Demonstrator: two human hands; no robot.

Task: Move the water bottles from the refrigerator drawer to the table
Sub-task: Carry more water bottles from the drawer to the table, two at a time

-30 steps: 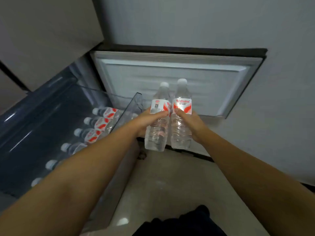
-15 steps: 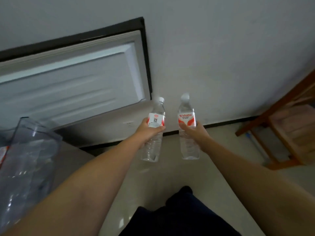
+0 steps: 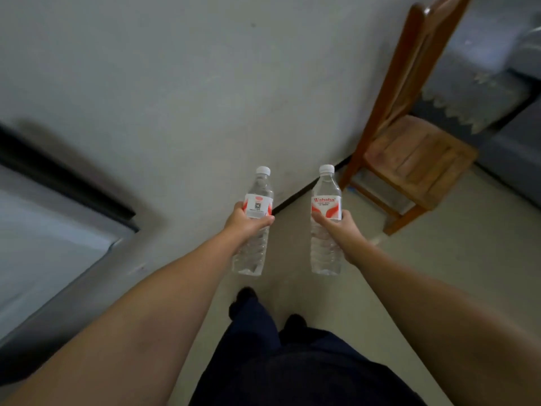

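Observation:
My left hand (image 3: 245,223) grips a clear water bottle (image 3: 255,200) with a white cap and red-and-white label, held upright in front of me. My right hand (image 3: 339,230) grips a second bottle (image 3: 325,197) of the same kind, also upright, a short gap to the right of the first. Both bottles hang in the air above the floor. The open refrigerator door (image 3: 44,230) shows at the left edge. The refrigerator drawer and its other bottles are out of view.
A wooden chair (image 3: 409,153) stands against the wall at the right. Behind it lies a grey surface with a lace-edged cloth (image 3: 480,92). A pale wall (image 3: 175,83) faces me, with light floor (image 3: 439,259) below. My dark trousers (image 3: 292,361) fill the bottom centre.
The view has swung right, away from the refrigerator: the drawer has left the frame and the chair has come closer. Both hands still hold their bottles, now a little farther apart.

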